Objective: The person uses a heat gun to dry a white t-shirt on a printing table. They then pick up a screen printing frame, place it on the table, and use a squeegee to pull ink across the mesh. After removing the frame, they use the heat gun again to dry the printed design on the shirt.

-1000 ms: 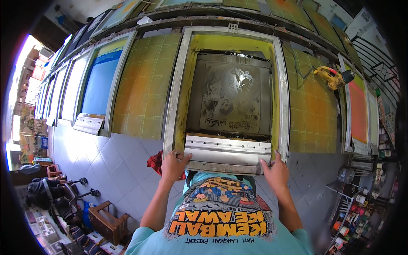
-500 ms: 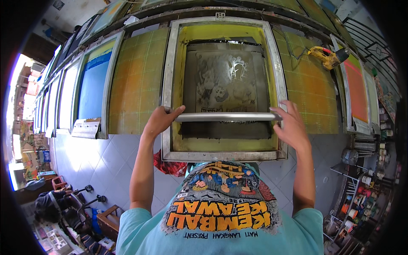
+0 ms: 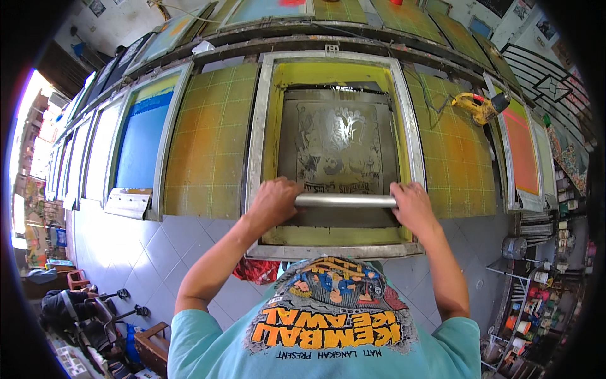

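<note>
Crossing dark-smeared screen (image 3: 344, 148), silver bar (image 3: 346, 200) gleams, straight, slim; left hand (image 3: 276, 201), right hand (image 3: 413, 204): grip closed round its ends.

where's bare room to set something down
Bare: left olive gridded board, between blue screen and grey metal frame; right olive board, below yellow power tool. Crowded: inside the frame, around left hand, right hand and silver metal bar.
</note>
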The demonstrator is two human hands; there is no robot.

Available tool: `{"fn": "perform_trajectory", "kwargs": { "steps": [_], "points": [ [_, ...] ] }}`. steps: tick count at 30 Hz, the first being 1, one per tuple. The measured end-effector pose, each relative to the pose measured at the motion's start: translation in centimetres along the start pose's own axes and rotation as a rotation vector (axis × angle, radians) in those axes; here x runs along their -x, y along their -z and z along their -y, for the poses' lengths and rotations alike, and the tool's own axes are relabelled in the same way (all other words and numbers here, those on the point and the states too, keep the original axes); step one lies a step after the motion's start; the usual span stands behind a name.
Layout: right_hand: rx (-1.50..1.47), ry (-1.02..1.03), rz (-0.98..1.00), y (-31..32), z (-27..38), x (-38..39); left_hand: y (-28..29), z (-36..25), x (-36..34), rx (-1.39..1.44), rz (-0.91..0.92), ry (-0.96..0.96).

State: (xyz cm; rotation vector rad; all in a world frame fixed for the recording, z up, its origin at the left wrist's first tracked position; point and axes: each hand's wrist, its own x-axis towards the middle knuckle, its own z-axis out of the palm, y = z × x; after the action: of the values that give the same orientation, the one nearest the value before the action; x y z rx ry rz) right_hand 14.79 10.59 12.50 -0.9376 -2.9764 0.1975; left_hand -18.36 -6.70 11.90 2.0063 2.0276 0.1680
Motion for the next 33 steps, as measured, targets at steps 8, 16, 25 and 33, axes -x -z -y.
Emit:
{"fn": "perform_trajectory", "kwargs": {
  "steps": [8, 16, 25, 33],
  "points": [
    [-0.143, -0.092, -0.231, -0.9, 1.2, 2.5, 0.7, -0.8, 1.4, 0.025, -0.127, -0.058],
    [-0.033, -0.176, -0.241, 2.0, -7.8, -18.1, 4.1, 10.6, -17.2, -0.114, -0.31, 0.026],
    [0.141, -0.161, -0.308, -1.1, -14.0, -34.4, 5.9, 19.9, -31.5, -0.166, -0.384, 0.045],
    [0.058, -0.123, -0.264, -2.3, -8.4, -19.1, 1.3, 11.8, -16.9, -0.028, -0.283, 0.011]
  ]
}}
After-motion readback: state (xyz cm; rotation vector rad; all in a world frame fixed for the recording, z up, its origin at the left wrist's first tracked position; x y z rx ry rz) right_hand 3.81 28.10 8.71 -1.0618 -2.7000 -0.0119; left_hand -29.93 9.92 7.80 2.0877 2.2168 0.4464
